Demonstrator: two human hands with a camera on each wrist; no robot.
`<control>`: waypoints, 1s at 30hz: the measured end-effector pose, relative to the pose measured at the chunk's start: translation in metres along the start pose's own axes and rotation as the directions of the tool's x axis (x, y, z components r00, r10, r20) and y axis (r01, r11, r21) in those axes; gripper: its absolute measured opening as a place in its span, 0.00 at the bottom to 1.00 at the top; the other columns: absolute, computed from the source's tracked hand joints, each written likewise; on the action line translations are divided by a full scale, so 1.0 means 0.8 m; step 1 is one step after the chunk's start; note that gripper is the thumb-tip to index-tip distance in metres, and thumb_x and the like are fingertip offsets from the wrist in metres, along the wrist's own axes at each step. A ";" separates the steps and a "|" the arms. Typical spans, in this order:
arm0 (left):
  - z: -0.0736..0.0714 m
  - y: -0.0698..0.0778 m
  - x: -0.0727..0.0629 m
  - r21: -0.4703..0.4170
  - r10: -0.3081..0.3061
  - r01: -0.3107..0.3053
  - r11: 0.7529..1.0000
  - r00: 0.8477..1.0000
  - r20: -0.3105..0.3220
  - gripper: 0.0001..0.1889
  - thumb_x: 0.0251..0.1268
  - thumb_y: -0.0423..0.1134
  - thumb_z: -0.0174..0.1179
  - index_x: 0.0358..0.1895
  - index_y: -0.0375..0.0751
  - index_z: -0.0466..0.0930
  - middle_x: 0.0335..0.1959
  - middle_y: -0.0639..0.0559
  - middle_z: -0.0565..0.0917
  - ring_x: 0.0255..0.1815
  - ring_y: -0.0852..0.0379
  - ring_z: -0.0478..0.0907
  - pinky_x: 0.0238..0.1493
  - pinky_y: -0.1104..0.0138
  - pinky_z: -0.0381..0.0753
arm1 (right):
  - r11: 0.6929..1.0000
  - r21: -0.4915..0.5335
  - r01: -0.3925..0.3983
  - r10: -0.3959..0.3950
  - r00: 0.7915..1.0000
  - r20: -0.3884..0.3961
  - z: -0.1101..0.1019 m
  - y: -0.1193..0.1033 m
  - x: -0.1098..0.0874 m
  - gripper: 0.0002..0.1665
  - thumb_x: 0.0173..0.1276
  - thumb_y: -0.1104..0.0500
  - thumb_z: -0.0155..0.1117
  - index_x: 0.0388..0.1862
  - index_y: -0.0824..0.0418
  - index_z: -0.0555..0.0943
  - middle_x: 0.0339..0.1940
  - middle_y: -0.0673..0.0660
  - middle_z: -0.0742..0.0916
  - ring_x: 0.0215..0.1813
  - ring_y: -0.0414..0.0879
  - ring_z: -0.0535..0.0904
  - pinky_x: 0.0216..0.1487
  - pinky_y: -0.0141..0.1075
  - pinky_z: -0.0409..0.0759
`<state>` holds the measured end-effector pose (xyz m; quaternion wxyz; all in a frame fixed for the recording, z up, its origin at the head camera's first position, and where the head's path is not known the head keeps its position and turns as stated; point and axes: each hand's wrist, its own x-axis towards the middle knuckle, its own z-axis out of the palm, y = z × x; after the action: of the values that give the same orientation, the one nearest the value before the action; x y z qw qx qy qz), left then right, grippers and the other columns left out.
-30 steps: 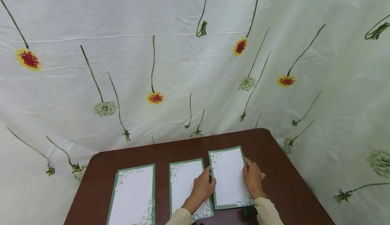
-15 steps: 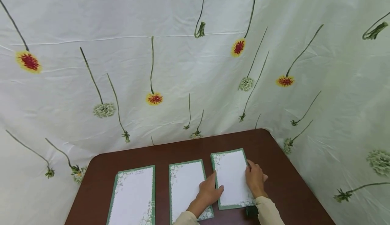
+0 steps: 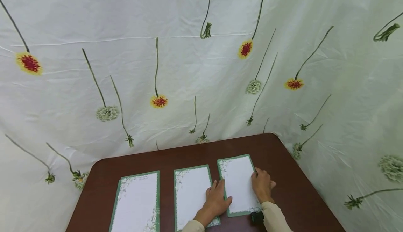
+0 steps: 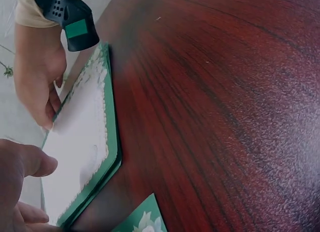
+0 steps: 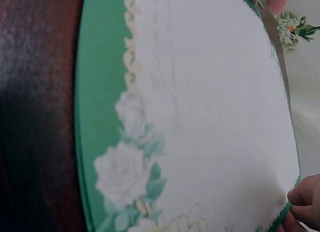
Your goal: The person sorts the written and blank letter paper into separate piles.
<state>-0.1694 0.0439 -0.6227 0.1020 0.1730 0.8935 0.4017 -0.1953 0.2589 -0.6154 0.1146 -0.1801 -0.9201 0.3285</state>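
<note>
Three stacks of green-bordered, floral white stationery paper lie on a dark brown table. My left hand (image 3: pixel 217 198) rests against the left edge of the right-hand stack (image 3: pixel 238 183), fingers extended and thumb (image 4: pixel 46 165) over the sheet. It also lies over the right edge of the middle stack (image 3: pixel 190 193). On the opposite side, my right hand (image 3: pixel 262 183) pinches the right edge of the same stack, with the thumb (image 5: pixel 299 194) on top and fingers at the rim. The layered edges of this stack (image 4: pixel 95 189) sit nearly flush in the left wrist view.
The left-hand stack (image 3: pixel 135 204) has slightly offset sheets and small print at its top. Brown table (image 3: pixel 185 151) surface surrounds the stacks. Behind it hangs a white flower-patterned curtain (image 3: pixel 189 67). A black wrist camera (image 3: pixel 257 217) sits by my right wrist.
The right-hand stack has shifted slightly right and then back a little, its edges more even. My left hand has moved right and down with it, its fingers now straighter.
</note>
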 end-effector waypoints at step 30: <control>-0.060 -0.033 -0.034 0.166 0.012 0.037 0.985 0.959 -0.284 0.28 0.70 0.37 0.64 0.67 0.22 0.74 0.72 0.24 0.68 0.74 0.27 0.65 0.67 0.33 0.62 | 0.972 -0.014 0.235 -0.235 0.972 0.003 0.052 -0.080 -0.049 0.23 0.77 0.58 0.65 0.65 0.67 0.83 0.55 0.65 0.81 0.56 0.62 0.76 0.49 0.58 0.64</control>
<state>-0.1659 -0.0156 -0.6097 -0.0397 0.1160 0.9309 0.3441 -0.1900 0.1737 -0.6090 0.1509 -0.0704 -0.9373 0.3060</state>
